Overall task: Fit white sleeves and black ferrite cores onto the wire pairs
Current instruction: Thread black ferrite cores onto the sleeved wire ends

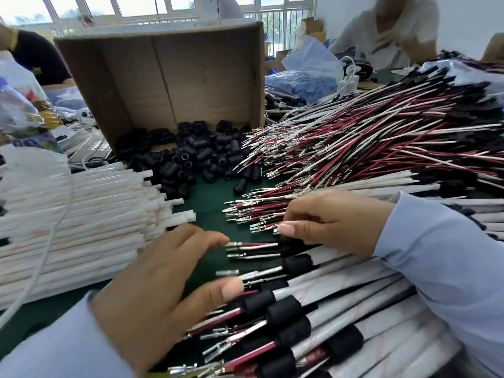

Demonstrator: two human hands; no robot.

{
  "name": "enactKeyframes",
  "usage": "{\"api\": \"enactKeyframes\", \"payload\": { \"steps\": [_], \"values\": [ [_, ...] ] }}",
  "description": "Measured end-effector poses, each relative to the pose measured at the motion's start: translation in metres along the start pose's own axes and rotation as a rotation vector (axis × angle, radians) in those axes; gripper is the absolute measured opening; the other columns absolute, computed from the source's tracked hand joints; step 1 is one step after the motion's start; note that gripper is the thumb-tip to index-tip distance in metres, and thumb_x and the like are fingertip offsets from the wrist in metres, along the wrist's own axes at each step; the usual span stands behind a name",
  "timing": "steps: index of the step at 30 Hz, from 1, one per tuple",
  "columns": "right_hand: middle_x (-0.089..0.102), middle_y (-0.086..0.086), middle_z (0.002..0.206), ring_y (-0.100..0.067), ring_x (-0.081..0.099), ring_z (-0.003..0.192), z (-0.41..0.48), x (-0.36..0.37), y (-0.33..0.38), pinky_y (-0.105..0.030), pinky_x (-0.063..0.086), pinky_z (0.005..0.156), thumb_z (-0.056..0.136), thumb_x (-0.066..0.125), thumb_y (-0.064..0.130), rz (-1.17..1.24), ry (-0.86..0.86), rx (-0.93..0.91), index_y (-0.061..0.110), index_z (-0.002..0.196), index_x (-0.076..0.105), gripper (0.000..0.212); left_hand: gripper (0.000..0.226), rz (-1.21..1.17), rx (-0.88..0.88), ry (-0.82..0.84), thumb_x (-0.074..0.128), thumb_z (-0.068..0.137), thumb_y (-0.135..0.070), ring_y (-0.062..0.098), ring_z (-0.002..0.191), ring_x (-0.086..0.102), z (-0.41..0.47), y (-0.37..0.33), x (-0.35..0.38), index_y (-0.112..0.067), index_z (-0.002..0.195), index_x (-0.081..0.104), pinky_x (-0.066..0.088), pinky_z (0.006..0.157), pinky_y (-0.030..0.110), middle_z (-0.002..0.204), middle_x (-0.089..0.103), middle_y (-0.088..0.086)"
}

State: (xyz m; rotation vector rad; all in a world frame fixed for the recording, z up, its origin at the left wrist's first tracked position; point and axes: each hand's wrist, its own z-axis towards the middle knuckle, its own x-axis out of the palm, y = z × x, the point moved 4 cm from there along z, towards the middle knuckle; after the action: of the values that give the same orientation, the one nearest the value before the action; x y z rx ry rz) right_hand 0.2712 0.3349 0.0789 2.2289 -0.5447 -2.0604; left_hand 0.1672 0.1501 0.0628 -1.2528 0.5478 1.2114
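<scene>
Now | left hand [163, 282] spread, thumb touching sleeved wires [283, 309] | right hand [330, 222] pinching wire pair [256, 245]

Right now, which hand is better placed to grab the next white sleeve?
Left. The left hand lies open right beside the white sleeves stack; the right hand is farther off, fingers curled among the wire pairs.

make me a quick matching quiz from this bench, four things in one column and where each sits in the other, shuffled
1 loose ferrite cores
2 empty white sleeves
3 bare wire pairs
4 finished pairs

a stacked at left
b heaped at far right
c spilling from the cardboard box
d nearest, front right

Pairs: 1-c, 2-a, 3-b, 4-d
</scene>
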Motion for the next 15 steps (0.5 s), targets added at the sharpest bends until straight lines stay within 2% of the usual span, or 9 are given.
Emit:
{"api": "enactKeyframes", "payload": {
  "steps": [1, 2, 4, 5, 6, 7, 10, 13, 15],
  "values": [
    [0.059, 0.001, 0.086, -0.019, 0.054, 0.083, 0.002, 0.003, 0.001, -0.035, 0.045, 0.078, 0.084, 0.025, 0.064, -0.050, 0.009, 0.009, 0.019, 0.094, 0.058, 0.057, 0.067, -0.029, -0.054, -0.030, 0.018, 0.063, -0.095, -0.018, 0.103, 0.044, 0.000, -0.011, 0.002, -0.057, 0.105, 0.053, 0.042, 0.081, 0.015, 0.107, 0.049, -0.037],
    [0.057, 0.000, 0.083, -0.021, 0.051, 0.081, 0.004, 0.006, 0.002, -0.034, 0.042, 0.076, 0.090, 0.024, 0.059, -0.079, 0.004, 0.010, 0.016, 0.089, 0.055, 0.053, 0.069, -0.070, -0.100, -0.031, 0.013, 0.057, -0.097, -0.021, 0.093, 0.046, -0.001, -0.028, 0.008, -0.056, 0.089, 0.058, 0.042, 0.079, 0.011, 0.100, 0.054, -0.037],
    [0.057, -0.002, 0.081, -0.023, 0.051, 0.080, 0.005, 0.007, 0.005, -0.034, 0.039, 0.074, 0.095, 0.022, 0.053, -0.095, -0.005, 0.025, 0.011, 0.088, 0.057, 0.055, 0.064, 0.125, -0.151, 0.075, 0.007, 0.063, -0.089, -0.010, 0.070, 0.056, 0.000, -0.049, 0.034, -0.049, 0.070, 0.057, 0.043, 0.078, 0.007, 0.073, 0.065, -0.018],
    [0.061, -0.004, 0.084, -0.023, 0.053, 0.082, 0.004, 0.005, 0.005, -0.033, 0.041, 0.076, 0.095, 0.021, 0.053, -0.088, -0.001, 0.041, 0.010, 0.092, 0.061, 0.058, 0.055, 0.168, -0.226, 0.188, 0.017, 0.074, -0.078, -0.008, 0.070, 0.062, 0.001, -0.061, 0.052, -0.049, 0.070, 0.064, 0.042, 0.080, 0.007, 0.073, 0.069, -0.020],
    [0.063, -0.005, 0.087, -0.021, 0.055, 0.085, 0.003, 0.003, 0.004, -0.032, 0.042, 0.079, 0.093, 0.019, 0.055, -0.070, -0.001, 0.055, 0.012, 0.096, 0.064, 0.062, 0.045, 0.195, -0.248, 0.208, 0.029, 0.082, -0.065, 0.001, 0.083, 0.069, 0.001, -0.075, 0.065, -0.049, 0.075, 0.070, 0.045, 0.082, 0.011, 0.088, 0.073, -0.017],
    [0.064, -0.004, 0.088, -0.019, 0.056, 0.085, 0.001, 0.001, 0.003, -0.031, 0.042, 0.079, 0.089, 0.016, 0.060, -0.043, -0.003, 0.064, 0.015, 0.097, 0.066, 0.068, 0.039, 0.169, -0.192, 0.160, 0.036, 0.090, -0.052, 0.012, 0.093, 0.070, -0.002, -0.082, 0.075, -0.048, 0.081, 0.073, 0.050, 0.087, 0.023, 0.099, 0.073, -0.012],
    [0.065, 0.001, 0.084, -0.012, 0.056, 0.077, -0.002, -0.001, 0.005, -0.029, 0.043, 0.076, 0.071, 0.006, 0.071, 0.043, 0.019, 0.067, 0.021, 0.095, 0.068, 0.083, 0.040, 0.381, -0.053, -0.040, 0.037, 0.094, -0.034, 0.038, 0.095, 0.067, 0.006, -0.096, 0.102, -0.042, 0.085, 0.074, 0.053, 0.074, 0.059, 0.098, 0.074, 0.004],
    [0.068, 0.000, 0.083, -0.011, 0.060, 0.077, -0.004, -0.002, 0.001, -0.028, 0.046, 0.078, 0.059, 0.003, 0.078, 0.126, 0.063, 0.098, 0.023, 0.095, 0.070, 0.094, 0.035, 0.571, -0.057, -0.139, 0.041, 0.093, -0.030, 0.042, 0.095, 0.066, 0.013, -0.099, 0.104, -0.038, 0.083, 0.074, 0.051, 0.073, 0.063, 0.102, 0.072, 0.008],
    [0.069, -0.003, 0.085, -0.017, 0.062, 0.081, -0.006, -0.006, -0.004, -0.033, 0.049, 0.083, 0.058, 0.005, 0.081, 0.166, 0.067, 0.087, 0.018, 0.097, 0.071, 0.100, 0.037, 0.400, -0.078, -0.103, 0.040, 0.094, -0.027, 0.036, 0.093, 0.069, 0.015, -0.097, 0.100, -0.035, 0.078, 0.072, 0.054, 0.074, 0.056, 0.105, 0.072, 0.004]
  ]
}}
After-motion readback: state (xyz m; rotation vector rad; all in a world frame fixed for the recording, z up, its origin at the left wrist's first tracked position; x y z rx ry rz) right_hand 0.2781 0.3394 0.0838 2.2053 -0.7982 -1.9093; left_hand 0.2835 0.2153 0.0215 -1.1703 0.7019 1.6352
